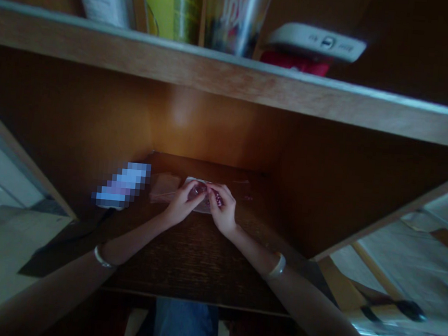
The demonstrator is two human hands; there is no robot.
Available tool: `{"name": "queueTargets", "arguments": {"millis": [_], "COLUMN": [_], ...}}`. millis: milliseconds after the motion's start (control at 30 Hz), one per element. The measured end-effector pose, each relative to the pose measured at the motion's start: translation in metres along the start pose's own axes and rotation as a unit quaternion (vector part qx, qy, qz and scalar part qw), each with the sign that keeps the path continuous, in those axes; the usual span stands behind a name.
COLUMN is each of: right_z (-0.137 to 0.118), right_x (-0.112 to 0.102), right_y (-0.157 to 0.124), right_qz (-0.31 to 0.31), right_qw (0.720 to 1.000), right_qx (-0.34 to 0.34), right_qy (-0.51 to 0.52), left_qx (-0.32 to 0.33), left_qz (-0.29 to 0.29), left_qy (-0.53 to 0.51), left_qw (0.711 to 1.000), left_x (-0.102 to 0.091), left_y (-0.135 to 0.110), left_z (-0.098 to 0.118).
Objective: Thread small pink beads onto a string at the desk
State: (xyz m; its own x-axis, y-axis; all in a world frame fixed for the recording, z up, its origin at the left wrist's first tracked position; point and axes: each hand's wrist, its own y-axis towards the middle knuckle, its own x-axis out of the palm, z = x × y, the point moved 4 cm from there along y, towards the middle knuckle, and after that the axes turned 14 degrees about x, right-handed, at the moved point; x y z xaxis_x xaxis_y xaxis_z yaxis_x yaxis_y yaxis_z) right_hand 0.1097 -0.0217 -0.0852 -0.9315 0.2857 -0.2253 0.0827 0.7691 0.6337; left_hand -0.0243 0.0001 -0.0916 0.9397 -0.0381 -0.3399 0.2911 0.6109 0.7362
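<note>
Over a dark wooden desk top [185, 253], my two hands meet fingertip to fingertip. A small dark red beaded piece [216, 197] shows between the fingers, with a loop-like part near the left fingers; its exact kind is too dim to make out. My left hand [181, 204] is closed on one side of it in a pinch. On the other side my right hand [224, 210] pinches it as well. Under the hands lies a pale sheet or clear packet [200, 208], mostly hidden by them. Left of it rests a clear plastic bag [165, 186].
A blurred-out phone [122, 186] with a cable stands at the left. Another thin clear bag [241, 190] lies to the right. A shelf edge [217, 65] crosses above, holding a yellow container [175, 7], a clear cup [235, 17] and a white box [317, 40]. Wooden panels enclose both sides.
</note>
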Motion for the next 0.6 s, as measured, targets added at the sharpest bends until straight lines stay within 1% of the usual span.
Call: {"name": "queueTargets", "arguments": {"millis": [100, 200, 300, 400, 600], "right_z": [0.000, -0.002, -0.007, -0.010, -0.008], "right_x": [0.002, 0.005, 0.007, 0.007, 0.008], "right_y": [0.000, -0.002, -0.002, -0.002, -0.001], "right_qz": [-0.015, -0.048, -0.069, -0.061, -0.089], "right_qw": [1.000, 0.999, 0.997, 0.996, 0.991], "right_qx": [0.003, 0.002, -0.031, -0.055, -0.026], "right_qy": [-0.003, 0.003, -0.008, -0.038, -0.096], "left_qx": [-0.003, -0.007, -0.010, -0.021, -0.055], "left_qz": [0.004, 0.010, 0.015, 0.024, 0.070], "left_qy": [0.005, 0.010, 0.006, 0.005, -0.002], "left_qw": [1.000, 1.000, 1.000, 0.999, 0.996], "left_x": [0.000, -0.001, -0.003, -0.004, -0.006], "left_y": [-0.001, -0.002, -0.003, -0.004, -0.005], "left_z": [-0.004, -0.006, -0.007, -0.009, -0.015]}}
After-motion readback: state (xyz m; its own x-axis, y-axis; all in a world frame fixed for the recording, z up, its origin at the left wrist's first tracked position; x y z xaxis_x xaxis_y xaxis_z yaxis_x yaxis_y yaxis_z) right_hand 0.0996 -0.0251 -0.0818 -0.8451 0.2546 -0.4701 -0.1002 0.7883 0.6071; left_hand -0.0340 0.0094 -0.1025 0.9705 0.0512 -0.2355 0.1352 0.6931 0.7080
